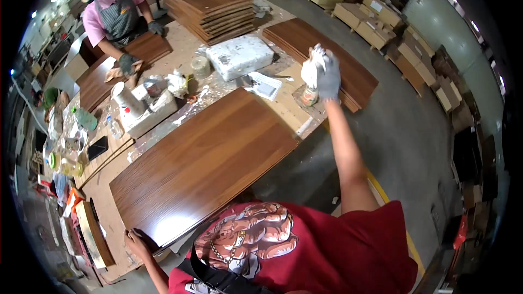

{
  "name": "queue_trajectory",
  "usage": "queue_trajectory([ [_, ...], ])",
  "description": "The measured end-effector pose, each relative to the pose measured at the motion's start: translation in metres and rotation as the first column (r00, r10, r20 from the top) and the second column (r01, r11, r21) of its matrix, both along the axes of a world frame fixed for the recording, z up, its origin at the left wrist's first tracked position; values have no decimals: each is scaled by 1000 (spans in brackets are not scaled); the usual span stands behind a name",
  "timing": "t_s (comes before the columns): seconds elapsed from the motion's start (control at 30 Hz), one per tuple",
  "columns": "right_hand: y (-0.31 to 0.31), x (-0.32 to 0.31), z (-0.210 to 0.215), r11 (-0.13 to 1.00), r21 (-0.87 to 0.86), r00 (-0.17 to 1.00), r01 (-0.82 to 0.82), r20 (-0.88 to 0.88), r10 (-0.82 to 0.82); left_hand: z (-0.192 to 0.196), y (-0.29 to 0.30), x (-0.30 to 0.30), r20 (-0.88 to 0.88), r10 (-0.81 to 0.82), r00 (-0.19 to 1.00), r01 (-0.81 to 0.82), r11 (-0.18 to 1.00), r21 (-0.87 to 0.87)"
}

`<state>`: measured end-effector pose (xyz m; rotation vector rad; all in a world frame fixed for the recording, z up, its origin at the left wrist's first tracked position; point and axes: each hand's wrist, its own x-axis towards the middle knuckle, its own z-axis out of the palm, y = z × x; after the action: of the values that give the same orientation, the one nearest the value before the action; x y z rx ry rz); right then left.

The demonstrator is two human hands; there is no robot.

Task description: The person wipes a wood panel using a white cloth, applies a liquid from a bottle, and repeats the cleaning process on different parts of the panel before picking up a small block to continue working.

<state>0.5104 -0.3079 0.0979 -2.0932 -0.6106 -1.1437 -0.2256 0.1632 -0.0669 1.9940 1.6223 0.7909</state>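
Brown and glossy, the panel (204, 158) is lying on the tabletop (212, 90), the right hand (329, 79) is clamping its fingers around a white bundle (310, 74), and the left hand (137, 244), finger closure unclear, should ideally be steadying the near corner lightly.

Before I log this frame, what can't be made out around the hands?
All in the head view:
- Gloved right hand: motion blur obscures its grip and what the white thing is.
- Small container: top hidden by the white thing.
- Left hand: fingers indistinct at the dark corner.
- Wood-grain board: its top hides the underside.
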Motion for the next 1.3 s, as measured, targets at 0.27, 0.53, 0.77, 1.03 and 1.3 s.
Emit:
queue_trajectory([
  [0.27, -26, 84, -29, 725, -687, 869, -53, -389, -306, 25, -24, 48, -255, 95, 962, -102, 995, -14],
  [0.53, -25, 66, -27, 823, -565, 791, 61, -475, -385, 40, -38, 50, -297, 172, 939, -175, 984, 17],
  [0.77, -78, 110, -10, 725, -687, 801, 43, -410, -436, 21, -31, 57, -253, 200, 946, -170, 976, 138],
  [1.03, -143, 28, -18, 441, 897, 444, -4, -394, 805, 29, -34, 47, -291, 198, 936, -199, 980, 27],
  [1.3, -125, -28, 20, 179, 942, 558, 284, -314, 768, 34, -29, 40, -347, 200, 917, -196, 980, 47],
])
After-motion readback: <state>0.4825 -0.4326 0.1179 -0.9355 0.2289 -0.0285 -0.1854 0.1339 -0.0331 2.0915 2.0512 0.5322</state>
